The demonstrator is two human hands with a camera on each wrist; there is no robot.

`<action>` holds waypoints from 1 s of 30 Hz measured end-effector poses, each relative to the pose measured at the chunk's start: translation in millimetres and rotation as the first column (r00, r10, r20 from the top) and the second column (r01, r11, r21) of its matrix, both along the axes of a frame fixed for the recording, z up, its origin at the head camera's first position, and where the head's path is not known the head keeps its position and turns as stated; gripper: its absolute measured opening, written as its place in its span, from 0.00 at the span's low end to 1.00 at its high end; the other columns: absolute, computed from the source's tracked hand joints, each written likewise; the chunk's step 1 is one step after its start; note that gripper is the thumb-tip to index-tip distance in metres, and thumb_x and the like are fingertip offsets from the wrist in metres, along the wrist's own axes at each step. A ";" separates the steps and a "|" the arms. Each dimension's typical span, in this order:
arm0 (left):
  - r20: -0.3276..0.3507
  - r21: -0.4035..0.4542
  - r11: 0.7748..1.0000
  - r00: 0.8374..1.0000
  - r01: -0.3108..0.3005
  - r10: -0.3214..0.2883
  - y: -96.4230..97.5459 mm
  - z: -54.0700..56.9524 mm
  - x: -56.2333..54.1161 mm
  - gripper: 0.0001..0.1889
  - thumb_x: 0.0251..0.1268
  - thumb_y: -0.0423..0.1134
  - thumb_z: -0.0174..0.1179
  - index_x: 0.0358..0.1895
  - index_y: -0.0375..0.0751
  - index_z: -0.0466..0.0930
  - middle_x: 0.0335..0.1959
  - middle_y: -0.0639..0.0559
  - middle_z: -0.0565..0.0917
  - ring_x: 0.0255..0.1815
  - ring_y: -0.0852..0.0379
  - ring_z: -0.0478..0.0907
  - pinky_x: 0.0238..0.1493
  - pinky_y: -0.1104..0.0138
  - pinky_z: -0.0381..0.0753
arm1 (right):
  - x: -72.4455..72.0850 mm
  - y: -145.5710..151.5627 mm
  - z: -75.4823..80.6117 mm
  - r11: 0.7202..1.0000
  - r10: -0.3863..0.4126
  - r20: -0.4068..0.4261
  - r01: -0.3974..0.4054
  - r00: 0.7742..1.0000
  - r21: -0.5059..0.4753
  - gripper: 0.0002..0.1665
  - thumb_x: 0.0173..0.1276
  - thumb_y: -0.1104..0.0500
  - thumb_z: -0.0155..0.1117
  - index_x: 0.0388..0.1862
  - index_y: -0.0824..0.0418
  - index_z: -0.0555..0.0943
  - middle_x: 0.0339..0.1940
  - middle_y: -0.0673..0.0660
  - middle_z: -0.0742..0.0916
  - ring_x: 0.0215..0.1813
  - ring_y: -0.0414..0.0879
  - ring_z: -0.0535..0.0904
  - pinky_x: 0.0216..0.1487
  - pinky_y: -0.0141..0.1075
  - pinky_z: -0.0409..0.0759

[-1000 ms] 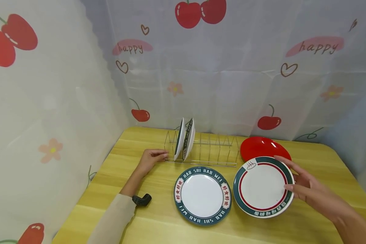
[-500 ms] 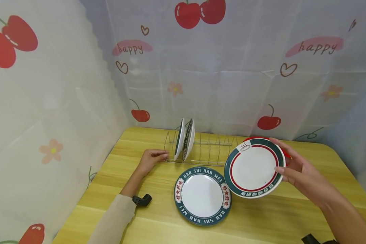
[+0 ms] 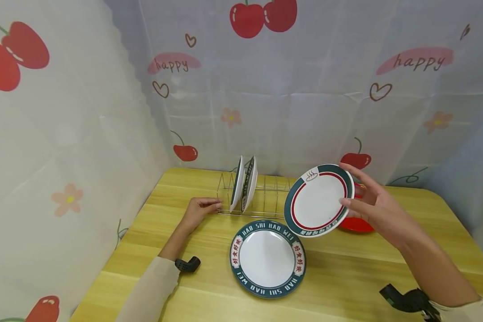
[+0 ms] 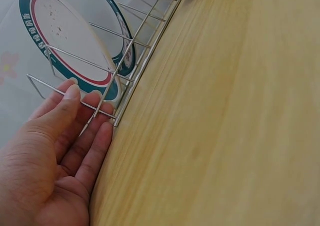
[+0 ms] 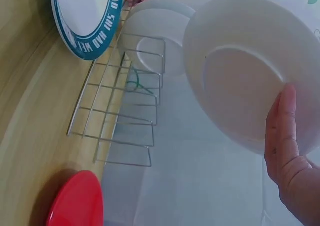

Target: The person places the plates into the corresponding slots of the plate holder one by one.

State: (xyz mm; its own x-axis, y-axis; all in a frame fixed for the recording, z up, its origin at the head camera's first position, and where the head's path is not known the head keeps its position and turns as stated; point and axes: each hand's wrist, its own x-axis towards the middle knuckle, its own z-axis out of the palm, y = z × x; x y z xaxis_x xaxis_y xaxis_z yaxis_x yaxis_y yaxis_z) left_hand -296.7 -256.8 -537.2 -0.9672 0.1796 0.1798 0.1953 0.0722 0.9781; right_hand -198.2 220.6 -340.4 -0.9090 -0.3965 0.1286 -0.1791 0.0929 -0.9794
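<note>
Red-ringed plate [image 3: 318, 203] — held tilted above the table [image 3: 346, 277] by right fingers [image 5: 287, 110] — near the wire rack [image 3: 265, 215], gripped at its end by left fingers [image 4: 97, 153].

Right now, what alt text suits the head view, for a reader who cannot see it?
The right hand holds a tilted, green-rimmed plate above a wooden table, while the left hand grips a wire rack at its left end. Two plates stand in the rack, another plate lies in front, and a red dish shows behind the right hand.
</note>
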 end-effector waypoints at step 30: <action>-0.023 0.040 0.998 0.999 0.040 -0.039 1.5 2.8 -0.2 0.13 0.68 0.27 0.64 0.51 0.22 0.84 0.49 0.34 0.87 0.41 0.53 0.89 0.46 0.59 0.89 | -65.9 -91.2 -6.1 0.993 0.028 -0.016 -0.026 0.999 0.116 0.51 0.68 0.58 0.73 0.83 0.42 0.56 0.56 0.68 0.79 0.51 0.58 0.84 0.46 0.44 0.90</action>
State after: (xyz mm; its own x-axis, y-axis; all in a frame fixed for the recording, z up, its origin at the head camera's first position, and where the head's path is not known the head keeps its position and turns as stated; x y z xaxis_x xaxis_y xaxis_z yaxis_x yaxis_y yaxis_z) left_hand -296.9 -255.3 -534.4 -0.9553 0.2096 0.2086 0.2184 0.0248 0.9755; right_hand -264.0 129.4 -346.5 -0.8957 -0.4340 0.0961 -0.2001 0.2005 -0.9590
